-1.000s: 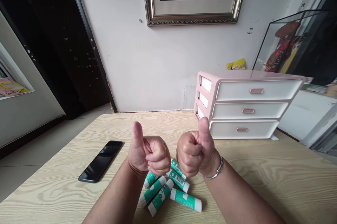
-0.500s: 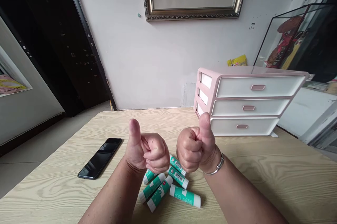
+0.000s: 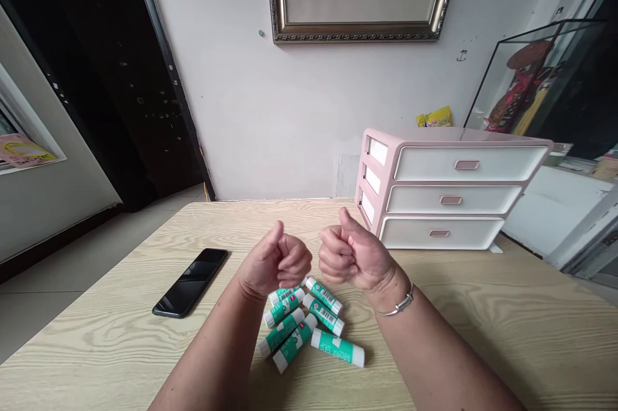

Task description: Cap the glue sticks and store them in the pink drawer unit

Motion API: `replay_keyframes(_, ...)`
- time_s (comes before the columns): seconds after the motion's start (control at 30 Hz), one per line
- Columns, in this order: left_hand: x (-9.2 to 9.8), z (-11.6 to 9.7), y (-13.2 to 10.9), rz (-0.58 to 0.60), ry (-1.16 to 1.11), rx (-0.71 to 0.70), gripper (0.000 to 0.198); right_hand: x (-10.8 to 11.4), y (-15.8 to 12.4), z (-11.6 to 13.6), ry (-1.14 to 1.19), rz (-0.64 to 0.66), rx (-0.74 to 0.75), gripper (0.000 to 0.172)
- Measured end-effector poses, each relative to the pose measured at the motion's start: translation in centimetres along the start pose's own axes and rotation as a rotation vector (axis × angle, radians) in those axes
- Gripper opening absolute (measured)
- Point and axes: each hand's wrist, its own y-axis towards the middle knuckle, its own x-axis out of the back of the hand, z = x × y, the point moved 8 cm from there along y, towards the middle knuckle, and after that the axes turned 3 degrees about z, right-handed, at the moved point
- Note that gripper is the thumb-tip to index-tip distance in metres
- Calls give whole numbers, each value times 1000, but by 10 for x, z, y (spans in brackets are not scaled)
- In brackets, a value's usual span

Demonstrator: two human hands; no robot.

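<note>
Both my hands are closed into fists above the light wood table [image 3: 506,340], with nothing in them. My left hand [image 3: 276,261] and my right hand [image 3: 352,255] hover just beyond a loose pile of several green-and-white glue sticks [image 3: 294,343]. The sticks lie at different angles, and the closest ones sit directly below the fists. Neither hand visibly touches them. A silver bracelet [image 3: 400,303] circles my right wrist.
A black smartphone [image 3: 190,283] lies face up left of my hands. A pink-and-white three-drawer organizer [image 3: 447,189] stands at the table's back right. The table's far edge meets a white wall [image 3: 290,108], and a tiled floor [image 3: 96,250] lies beyond its left edge.
Both thumbs have tipped from upright toward each other, and the fists have turned inward. More of the glue sticks below my left fist now shows.
</note>
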Motion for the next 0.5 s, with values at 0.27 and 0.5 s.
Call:
replay_keyframes(0.27, 64, 21, -49, -652, 1096, 399, 34, 93, -85, 23, -1024, -1019, 61, 37)
replay_keyframes(0.5, 76, 54, -57, -562, 1320, 538, 23, 105, -109, 18, -1443, -1140, -161, 17)
